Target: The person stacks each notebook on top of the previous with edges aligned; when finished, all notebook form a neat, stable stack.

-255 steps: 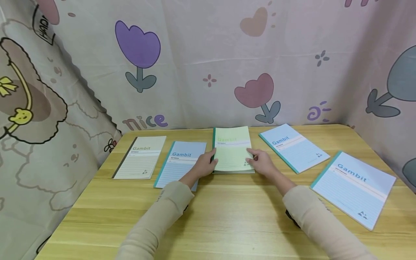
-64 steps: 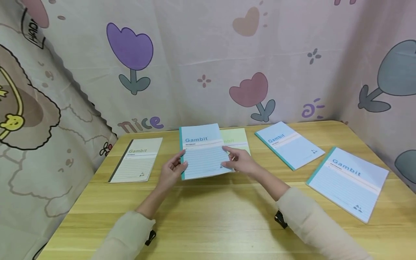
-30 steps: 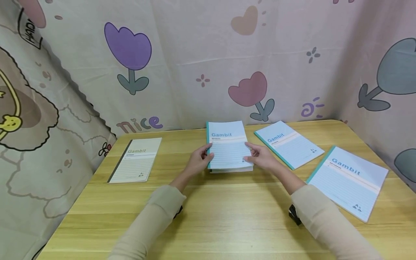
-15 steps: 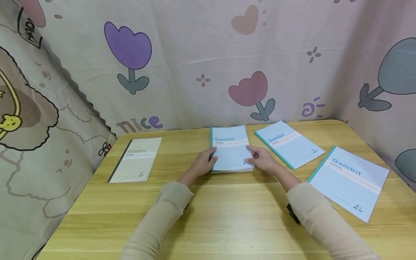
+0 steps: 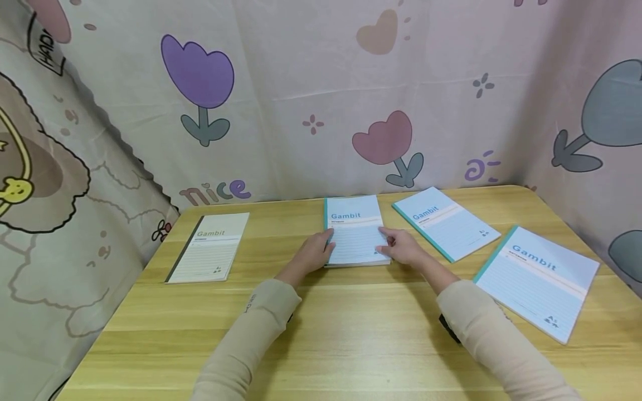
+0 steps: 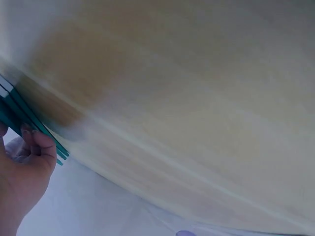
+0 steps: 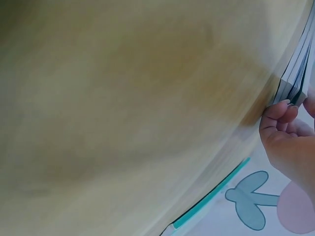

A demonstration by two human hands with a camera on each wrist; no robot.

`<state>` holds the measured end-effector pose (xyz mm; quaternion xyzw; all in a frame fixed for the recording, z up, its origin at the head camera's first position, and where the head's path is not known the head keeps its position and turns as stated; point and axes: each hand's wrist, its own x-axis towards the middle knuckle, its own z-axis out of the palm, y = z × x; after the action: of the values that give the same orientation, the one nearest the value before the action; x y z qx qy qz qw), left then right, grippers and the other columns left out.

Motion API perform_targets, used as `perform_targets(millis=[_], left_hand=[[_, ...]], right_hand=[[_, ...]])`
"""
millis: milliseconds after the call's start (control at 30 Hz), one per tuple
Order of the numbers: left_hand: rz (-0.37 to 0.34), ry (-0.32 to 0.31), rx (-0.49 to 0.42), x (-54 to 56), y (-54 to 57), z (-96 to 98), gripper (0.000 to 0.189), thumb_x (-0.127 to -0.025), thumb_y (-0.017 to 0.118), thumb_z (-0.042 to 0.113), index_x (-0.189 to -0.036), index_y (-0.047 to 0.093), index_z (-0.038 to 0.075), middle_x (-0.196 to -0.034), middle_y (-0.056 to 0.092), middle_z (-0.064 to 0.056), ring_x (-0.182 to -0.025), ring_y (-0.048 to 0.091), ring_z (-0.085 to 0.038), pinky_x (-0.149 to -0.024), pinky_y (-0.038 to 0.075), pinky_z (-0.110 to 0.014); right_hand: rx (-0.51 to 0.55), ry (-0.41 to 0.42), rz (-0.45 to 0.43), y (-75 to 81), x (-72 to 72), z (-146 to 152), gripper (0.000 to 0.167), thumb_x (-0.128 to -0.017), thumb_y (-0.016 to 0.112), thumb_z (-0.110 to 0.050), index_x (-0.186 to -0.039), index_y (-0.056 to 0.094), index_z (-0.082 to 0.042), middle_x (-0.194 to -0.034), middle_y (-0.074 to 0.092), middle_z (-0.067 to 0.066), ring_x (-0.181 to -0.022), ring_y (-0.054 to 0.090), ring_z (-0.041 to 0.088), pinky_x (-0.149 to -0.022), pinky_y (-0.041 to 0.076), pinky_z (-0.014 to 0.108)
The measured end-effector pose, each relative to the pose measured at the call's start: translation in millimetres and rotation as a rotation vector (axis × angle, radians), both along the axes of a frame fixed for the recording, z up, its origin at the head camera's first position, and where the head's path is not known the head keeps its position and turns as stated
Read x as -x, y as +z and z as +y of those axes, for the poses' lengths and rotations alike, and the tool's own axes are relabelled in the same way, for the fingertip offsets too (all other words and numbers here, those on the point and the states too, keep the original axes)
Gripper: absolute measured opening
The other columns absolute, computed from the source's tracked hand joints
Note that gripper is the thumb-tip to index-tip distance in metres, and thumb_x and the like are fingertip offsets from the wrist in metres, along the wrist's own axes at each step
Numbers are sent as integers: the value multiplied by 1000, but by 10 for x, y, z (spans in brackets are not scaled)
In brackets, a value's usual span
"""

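A blue "Gambit" notebook [image 5: 355, 243] with a teal spine lies squarely on top of a small stack at the table's back middle. My left hand [image 5: 314, 250] grips the stack's spine side, thumb on the near part of the edge. Opposite it, my right hand [image 5: 403, 248] pinches the right edge. Several teal spines [image 6: 34, 115] show layered beside the fingers in the left wrist view. In the right wrist view the page edges [image 7: 294, 78] of the stacked notebooks meet my fingertips. The covers underneath are hidden by the top notebook.
A cream notebook [image 5: 209, 248] with a dark spine lies on the left of the wooden table [image 5: 321, 345]. To the right are a tilted blue notebook [image 5: 446, 223] and a larger blue one [image 5: 539, 281]. A patterned cloth [image 5: 281, 133] hangs behind.
Both hands have carried the blue notebook from the left over the green one and lowered it, so it now covers the stack. In the last half second almost nothing has shifted.
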<state>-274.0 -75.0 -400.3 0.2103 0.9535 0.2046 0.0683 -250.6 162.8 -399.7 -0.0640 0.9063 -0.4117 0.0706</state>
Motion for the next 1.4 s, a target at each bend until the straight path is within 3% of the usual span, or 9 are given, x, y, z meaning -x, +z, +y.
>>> perform_targets(millis=[333, 533, 667, 800, 900, 1100, 1400], left_hand=[[-40, -12, 102, -33, -8, -4, 53, -100, 37, 28, -146, 24, 5, -150, 31, -11, -138, 31, -24, -113, 27, -38], [-9, -14, 22, -74, -53, -45, 55, -101, 36, 30, -147, 21, 3, -148, 34, -17, -136, 34, -29, -112, 29, -40], [112, 25, -7, -140, -28, -116, 54, -100, 37, 29, -146, 23, 3, -136, 45, -21, -122, 47, -32, -104, 38, -43], [288, 28, -31, -207, 2, -251, 50, -99, 41, 23, -142, 29, 1, -131, 45, -24, -119, 46, -37, -100, 40, -48], [364, 11, -62, -248, -3, -387, 50, -98, 43, 22, -140, 32, -1, -137, 39, -28, -126, 39, -42, -103, 35, -55], [400, -6, -59, -336, -25, -658, 56, -96, 43, 28, -141, 31, -3, -144, 29, -30, -132, 30, -45, -107, 25, -60], [425, 6, -19, -438, -113, -1094, 64, -91, 51, 30, -142, 31, -2, -146, 24, -31, -133, 25, -48, -105, 19, -64]], right_hand=[[-137, 60, 31, 27, -20, -32, 58, -89, 61, -17, -137, 38, 5, -65, 42, 2, -56, 35, 12, -52, 32, 22], [-204, 73, 84, 40, -64, -60, 55, -90, 60, -16, -135, 40, 9, -66, 46, 6, -57, 37, 14, -52, 32, 23], [-209, -1, 269, 57, -125, -85, 53, -87, 63, -15, -131, 46, 8, -90, 54, 20, -71, 48, 22, -62, 42, 30], [-224, -26, 509, 88, -180, -142, 51, -87, 63, -18, -129, 49, 7, -117, 52, 27, -102, 51, 36, -87, 44, 47], [-299, 35, 580, 113, -229, -223, 55, -89, 59, -25, -133, 46, 4, -128, 49, 26, -118, 46, 40, -97, 37, 55], [-443, 202, 628, 80, -340, -438, 64, -91, 53, -37, -139, 37, 1, -139, 42, 24, -127, 41, 40, -101, 34, 59], [-492, 403, 521, -10, -511, -752, 68, -92, 50, -42, -145, 29, -4, -148, 30, 22, -136, 29, 40, -110, 22, 58]])
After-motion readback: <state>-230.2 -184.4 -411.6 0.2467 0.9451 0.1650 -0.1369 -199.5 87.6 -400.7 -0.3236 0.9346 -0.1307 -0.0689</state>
